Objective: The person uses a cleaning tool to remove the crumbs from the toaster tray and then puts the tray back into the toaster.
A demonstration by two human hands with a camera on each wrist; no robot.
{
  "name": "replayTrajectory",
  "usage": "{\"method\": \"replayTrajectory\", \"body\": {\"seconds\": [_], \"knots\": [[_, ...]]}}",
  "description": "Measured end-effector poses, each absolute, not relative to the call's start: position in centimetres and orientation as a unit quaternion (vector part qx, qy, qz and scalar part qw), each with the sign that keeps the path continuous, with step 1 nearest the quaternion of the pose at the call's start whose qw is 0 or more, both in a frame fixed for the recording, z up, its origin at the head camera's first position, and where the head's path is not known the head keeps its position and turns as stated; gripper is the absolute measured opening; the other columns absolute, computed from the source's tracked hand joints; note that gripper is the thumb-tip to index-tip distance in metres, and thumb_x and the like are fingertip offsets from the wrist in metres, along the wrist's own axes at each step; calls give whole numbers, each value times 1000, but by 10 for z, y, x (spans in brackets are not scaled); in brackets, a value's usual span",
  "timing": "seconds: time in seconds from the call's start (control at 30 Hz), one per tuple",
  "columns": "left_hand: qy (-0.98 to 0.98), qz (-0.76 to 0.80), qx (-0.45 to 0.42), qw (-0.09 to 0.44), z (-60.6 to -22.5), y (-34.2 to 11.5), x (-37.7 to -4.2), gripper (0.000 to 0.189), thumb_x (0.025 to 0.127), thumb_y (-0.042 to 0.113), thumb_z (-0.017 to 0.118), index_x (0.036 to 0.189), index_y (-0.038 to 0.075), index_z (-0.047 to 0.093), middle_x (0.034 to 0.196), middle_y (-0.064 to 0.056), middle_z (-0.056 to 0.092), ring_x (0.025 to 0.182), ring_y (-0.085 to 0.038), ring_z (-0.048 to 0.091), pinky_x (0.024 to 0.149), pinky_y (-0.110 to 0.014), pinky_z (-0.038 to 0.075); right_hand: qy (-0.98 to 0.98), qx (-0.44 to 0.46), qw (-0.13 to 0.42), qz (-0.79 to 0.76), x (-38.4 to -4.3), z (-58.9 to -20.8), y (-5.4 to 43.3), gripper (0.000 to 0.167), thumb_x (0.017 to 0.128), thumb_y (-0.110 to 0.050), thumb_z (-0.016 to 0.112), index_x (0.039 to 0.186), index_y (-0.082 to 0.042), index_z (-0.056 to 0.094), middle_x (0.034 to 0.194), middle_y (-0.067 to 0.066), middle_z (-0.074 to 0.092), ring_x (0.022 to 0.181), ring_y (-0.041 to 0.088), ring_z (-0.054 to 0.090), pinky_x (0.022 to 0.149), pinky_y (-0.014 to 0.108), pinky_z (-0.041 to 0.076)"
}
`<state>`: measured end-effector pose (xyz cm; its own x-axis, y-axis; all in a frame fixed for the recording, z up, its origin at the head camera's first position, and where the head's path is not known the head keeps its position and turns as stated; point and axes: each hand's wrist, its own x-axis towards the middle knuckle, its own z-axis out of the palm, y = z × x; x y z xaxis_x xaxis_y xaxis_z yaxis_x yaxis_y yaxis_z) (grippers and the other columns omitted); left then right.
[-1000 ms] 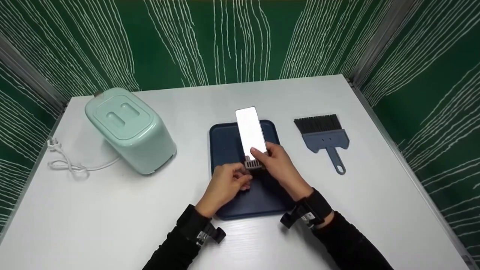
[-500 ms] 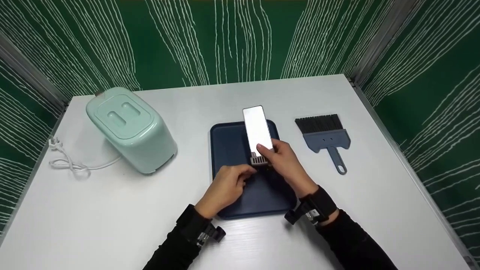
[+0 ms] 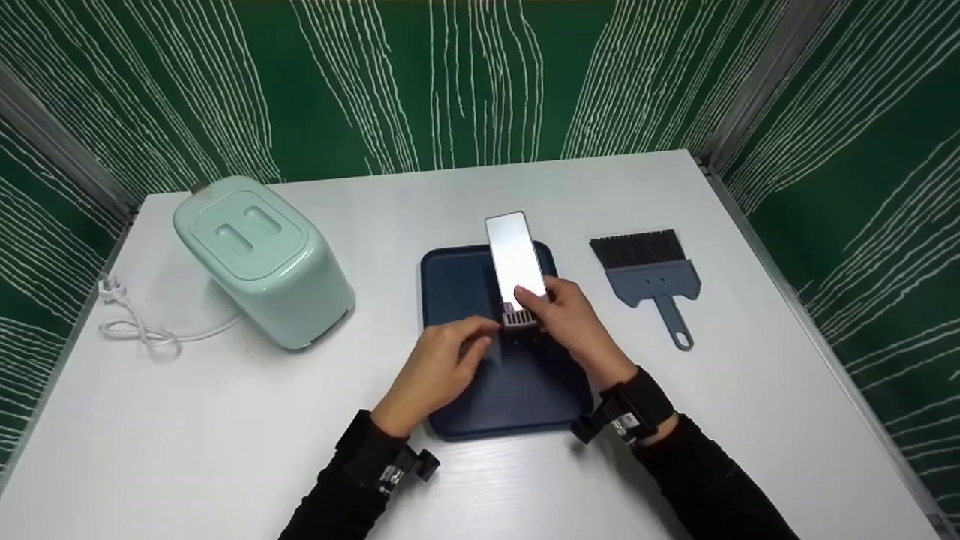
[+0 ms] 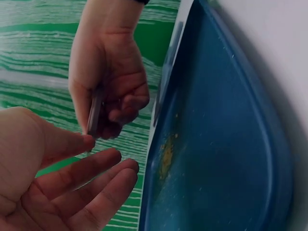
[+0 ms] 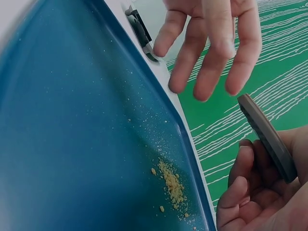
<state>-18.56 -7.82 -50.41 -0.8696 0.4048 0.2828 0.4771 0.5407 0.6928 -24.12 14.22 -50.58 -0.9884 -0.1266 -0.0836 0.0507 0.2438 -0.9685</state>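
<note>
In the head view, my right hand [image 3: 574,319] grips a crumb tray [image 3: 514,255], a long flat plate with a bright reflective face and a slotted near end. My right thumb lies on its face. Just left of the slotted end is my left hand [image 3: 439,360], its fingers loosely extended and spread, holding nothing in the right wrist view. Below both hands a navy serving tray [image 3: 510,409] lies on the table. Yellowish crumbs [image 5: 173,185] are heaped near one side of it, with finer specks scattered around, as the right wrist view shows.
A mint-green toaster [image 3: 262,262] stands on the left of the white table [image 3: 247,442], its white cord and plug [image 3: 135,326] beside it. To the right lies a grey-blue brush [image 3: 652,277] with black bristles. Green patterned walls border the table's back and sides.
My right hand has shifted the crumb tray slightly right. My left hand's fingers have come away from its slotted end, loosened, and drawn back a little to the left.
</note>
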Motion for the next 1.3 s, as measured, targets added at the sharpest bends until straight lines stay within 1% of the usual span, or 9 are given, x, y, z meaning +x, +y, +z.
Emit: {"method": "replayTrajectory", "body": {"seconds": [0.13,0.2,0.43,0.67,0.8,0.9,1.03,1.2,1.3], "knots": [[-873,-421,-238,61,-501,-91,-187,31,108,14,65,138,7,70,128,-13,77,119,-27,74,102,-47,61,794,-28,72,-603,-243,-506,139,27,106,-25,70,108,2,70,68,-6,53,62,8,49,58,21,45],[-870,-430,-232,66,-498,-96,-188,34,108,15,65,140,7,68,127,-14,76,118,-28,75,98,-48,63,796,-32,74,-600,-244,-507,138,28,106,-25,69,108,3,70,68,-6,53,61,8,49,57,21,45],[-876,-429,-204,79,-484,-121,-189,38,107,16,67,144,8,65,127,-14,74,115,-24,75,83,-37,67,796,-63,102,-593,-245,-507,131,31,107,-23,67,116,7,69,72,-6,58,61,8,50,56,21,43],[-885,-405,-173,150,-466,-153,-190,37,103,14,72,139,6,67,129,-16,72,114,-31,74,81,-43,67,796,-97,143,-581,-241,-506,116,32,107,-22,66,120,7,69,78,-6,66,63,7,54,57,21,45],[-893,-385,-141,186,-454,-172,-189,36,101,11,73,137,5,68,131,-16,70,116,-32,71,83,-44,65,799,-111,165,-568,-238,-509,104,32,107,-24,67,119,5,69,80,-4,69,63,7,56,56,21,46],[-896,-371,-107,221,-446,-186,-189,33,99,5,72,132,5,72,130,-17,70,119,-34,69,93,-48,62,800,-125,187,-556,-234,-511,94,33,107,-25,67,120,4,69,81,-2,71,64,8,58,56,22,47],[-889,-354,-60,284,-441,-202,-187,32,90,-2,69,122,4,76,125,-19,69,120,-40,65,103,-54,54,792,-140,229,-548,-229,-512,79,35,107,-26,67,125,4,69,83,1,74,62,9,60,55,22,50],[-892,-304,-24,333,-439,-217,-186,32,88,3,70,119,5,76,130,-22,65,122,-46,57,96,-64,44,780,-149,277,-542,-221,-512,61,38,108,-28,66,131,2,68,84,3,75,60,9,62,53,22,52],[-897,-285,-8,339,-439,-225,-187,33,89,8,71,122,6,75,139,-24,60,133,-47,51,101,-69,40,770,-152,302,-541,-217,-511,51,38,108,-28,66,132,2,67,85,3,73,60,9,63,53,21,53]]}}
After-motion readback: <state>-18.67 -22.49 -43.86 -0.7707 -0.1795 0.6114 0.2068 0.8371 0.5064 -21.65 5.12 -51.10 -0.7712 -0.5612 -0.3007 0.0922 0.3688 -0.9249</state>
